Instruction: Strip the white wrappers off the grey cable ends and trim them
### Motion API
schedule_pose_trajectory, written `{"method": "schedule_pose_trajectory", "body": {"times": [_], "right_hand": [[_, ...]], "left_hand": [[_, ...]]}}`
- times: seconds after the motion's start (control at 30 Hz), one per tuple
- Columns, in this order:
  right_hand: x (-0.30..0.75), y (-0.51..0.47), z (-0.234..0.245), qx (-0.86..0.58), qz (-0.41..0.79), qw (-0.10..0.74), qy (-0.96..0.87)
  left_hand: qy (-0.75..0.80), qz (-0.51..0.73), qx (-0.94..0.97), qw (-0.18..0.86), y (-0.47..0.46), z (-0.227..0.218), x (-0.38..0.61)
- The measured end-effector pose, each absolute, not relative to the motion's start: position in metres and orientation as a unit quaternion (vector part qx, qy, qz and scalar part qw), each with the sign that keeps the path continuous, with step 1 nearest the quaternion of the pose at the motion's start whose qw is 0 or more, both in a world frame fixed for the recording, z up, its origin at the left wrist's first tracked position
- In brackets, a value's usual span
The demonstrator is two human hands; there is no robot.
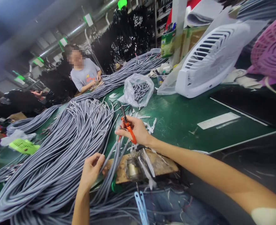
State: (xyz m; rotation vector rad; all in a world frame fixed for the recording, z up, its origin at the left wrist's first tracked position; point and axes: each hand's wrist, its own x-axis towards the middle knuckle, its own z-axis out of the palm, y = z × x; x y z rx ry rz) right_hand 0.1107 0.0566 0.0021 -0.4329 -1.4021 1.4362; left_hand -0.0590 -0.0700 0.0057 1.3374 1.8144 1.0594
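Observation:
My right hand (135,129) is closed around orange-handled scissors (128,125), their dark blades pointing up and away over the green table (182,118). My left hand (92,168) pinches a few grey cables (112,159) near their cut ends, just left of a worn wooden block (156,164) carrying a small metal fixture (133,170). A large bundle of grey cables (65,150) spreads to the left of both hands. White offcut strips (149,125) lie scattered on the table behind the scissors.
A clear plastic bag of small grey parts (139,90) sits behind my hands. A white fan (213,59) and a pink fan (272,50) stand at the right. Another person in a grey shirt (85,75) works at the far end. A green plastic piece (24,146) lies at left.

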Motion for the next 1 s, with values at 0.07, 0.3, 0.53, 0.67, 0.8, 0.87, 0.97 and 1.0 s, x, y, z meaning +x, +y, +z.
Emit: {"method": "schedule_pose_trajectory", "body": {"times": [0.07, 0.3, 0.53, 0.67, 0.8, 0.87, 0.97, 1.0], "right_hand": [[0.118, 0.055, 0.008, -0.133, 0.625, 0.479, -0.602], [0.129, 0.065, 0.01, -0.195, 0.617, 0.485, -0.588], [0.129, 0.082, -0.001, -0.304, 0.51, 0.444, -0.672], [0.132, 0.085, -0.001, -0.359, 0.421, 0.393, -0.735], [0.133, 0.085, -0.001, -0.368, 0.393, 0.38, -0.752], [0.133, 0.086, -0.003, -0.373, 0.368, 0.387, -0.758], [0.132, 0.089, -0.007, -0.399, 0.324, 0.392, -0.763], [0.132, 0.09, -0.008, -0.415, 0.309, 0.385, -0.764]], "left_hand": [[0.681, 0.409, 0.504, 0.34, -0.082, 0.003, -0.053], [0.72, 0.33, 0.506, 0.341, -0.113, -0.006, -0.032], [0.748, 0.329, 0.576, 0.017, -0.107, -0.015, -0.019], [0.739, 0.322, 0.587, -0.069, -0.099, -0.024, -0.013], [0.734, 0.348, 0.578, -0.083, -0.105, -0.031, -0.01], [0.74, 0.418, 0.524, -0.064, -0.11, -0.032, -0.007], [0.714, 0.561, 0.416, -0.053, -0.112, -0.025, -0.004], [0.695, 0.602, 0.385, -0.077, -0.111, -0.021, -0.003]]}}
